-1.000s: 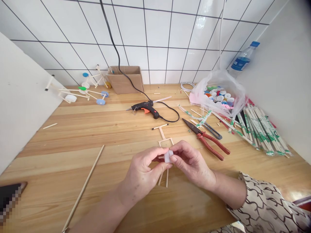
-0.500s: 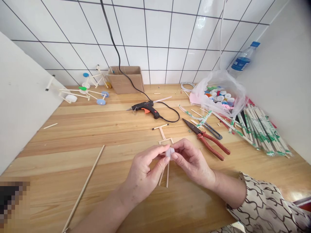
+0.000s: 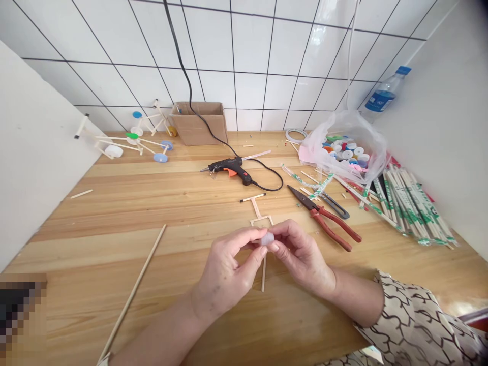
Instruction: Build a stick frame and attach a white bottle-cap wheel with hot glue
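A small pale lilac bottle cap (image 3: 267, 239) is pinched between the fingertips of both hands, low above the table. My left hand (image 3: 232, 264) grips it from the left with thumb and forefinger. From the right, my right hand (image 3: 301, 256) closes on it the same way. Behind and below the hands lies a frame of wooden chopstick pieces (image 3: 256, 208) with a dark-tipped crossbar at its far end. My fingers hide its middle, and one stick end (image 3: 263, 277) shows beneath them.
A black glue gun (image 3: 231, 169) lies behind the hands. Red-handled pliers (image 3: 324, 218) and a utility knife (image 3: 335, 206) are at right, near a bag of bottle caps (image 3: 318, 137) and wrapped chopsticks (image 3: 414, 203). A long stick (image 3: 133, 290), small wheeled stick models (image 3: 131, 145) and a cardboard box (image 3: 200, 124) are left.
The cap has turned slightly between my fingertips, and both hands stay nearly in place. One of the two stick ends below them is now hidden. The view has shifted a little.
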A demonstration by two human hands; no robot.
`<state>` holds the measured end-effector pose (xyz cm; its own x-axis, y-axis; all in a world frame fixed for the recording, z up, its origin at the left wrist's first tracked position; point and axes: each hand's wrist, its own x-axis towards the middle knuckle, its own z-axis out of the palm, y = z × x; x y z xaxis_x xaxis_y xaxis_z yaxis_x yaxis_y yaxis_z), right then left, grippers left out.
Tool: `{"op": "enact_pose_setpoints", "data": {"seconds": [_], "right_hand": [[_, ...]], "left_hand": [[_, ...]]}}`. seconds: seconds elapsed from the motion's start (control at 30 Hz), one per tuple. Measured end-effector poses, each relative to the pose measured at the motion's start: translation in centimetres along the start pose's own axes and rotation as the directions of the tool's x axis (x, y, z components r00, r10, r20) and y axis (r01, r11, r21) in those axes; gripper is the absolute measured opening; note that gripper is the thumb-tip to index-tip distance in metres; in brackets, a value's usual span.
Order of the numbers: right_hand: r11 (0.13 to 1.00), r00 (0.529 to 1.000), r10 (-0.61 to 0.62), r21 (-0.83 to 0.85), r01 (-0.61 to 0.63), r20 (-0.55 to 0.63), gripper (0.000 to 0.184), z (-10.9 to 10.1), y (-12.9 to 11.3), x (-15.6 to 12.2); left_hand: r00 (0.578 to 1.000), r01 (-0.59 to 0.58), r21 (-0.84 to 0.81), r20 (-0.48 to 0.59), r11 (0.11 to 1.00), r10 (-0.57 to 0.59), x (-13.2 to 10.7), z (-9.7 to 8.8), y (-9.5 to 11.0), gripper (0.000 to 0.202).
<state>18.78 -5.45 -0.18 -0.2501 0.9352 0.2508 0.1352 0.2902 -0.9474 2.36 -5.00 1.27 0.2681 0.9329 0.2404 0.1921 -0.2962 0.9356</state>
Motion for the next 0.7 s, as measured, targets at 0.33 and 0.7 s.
{"op": "enact_pose_setpoints", "data": {"seconds": [0.33, 0.7], "right_hand": [[0.989, 0.996, 0.085, 0.125, -0.086, 0.01, 0.014, 0.06, -0.22, 0.7], [0.968, 0.987, 0.158, 0.191, -0.16, 0.025, 0.019, 0.03, -0.74, 0.98]], "left_hand": [[0.99, 0.142, -0.105, 0.02, 0.984, -0.14, 0.45, 0.0, -0.29, 0.022], [0.977, 0.215, -0.179, 0.054, 0.96, -0.208, 0.97, -0.09, -0.23, 0.022]]}}
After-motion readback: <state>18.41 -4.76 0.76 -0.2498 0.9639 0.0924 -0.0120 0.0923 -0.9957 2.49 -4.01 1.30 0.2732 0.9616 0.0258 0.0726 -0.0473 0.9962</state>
